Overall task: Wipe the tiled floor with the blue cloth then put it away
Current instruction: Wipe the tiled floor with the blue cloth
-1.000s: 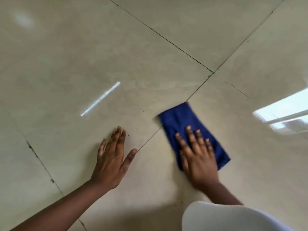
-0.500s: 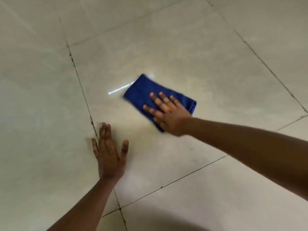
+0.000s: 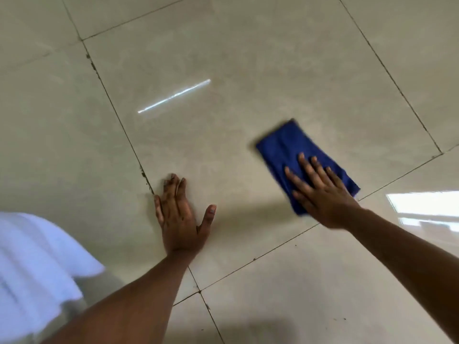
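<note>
The blue cloth point(image 3: 295, 155) lies folded flat on the tiled floor point(image 3: 248, 58), on a large glossy beige tile, with its long side running diagonally from upper left to lower right. Its lower right corner comes close to a grout line point(image 3: 397, 180) that crosses the floor at a slant. The right hand point(image 3: 323, 194) rests on the nearer half of the cloth, palm down, fingers straight and spread, pressing the fabric against the tile rather than curling round it; the far half of the cloth shows uncovered beyond the fingertips. The cloth's edges look slightly blurred. The left hand point(image 3: 180, 214) lies flat on the bare tile well to the left of the cloth, fingers straight and together, thumb held out to the right, touching nothing but the floor. Its little finger sits just beside another dark grout line point(image 3: 119, 120) running up and to the left. Both forearms reach in from the bottom of the view. A thin bright light reflection point(image 3: 173, 96) streaks the tile beyond the left hand, and a wider window glare point(image 3: 424, 207) shines at the right edge. A white garment point(image 3: 32, 264) fills the lower left corner.
</note>
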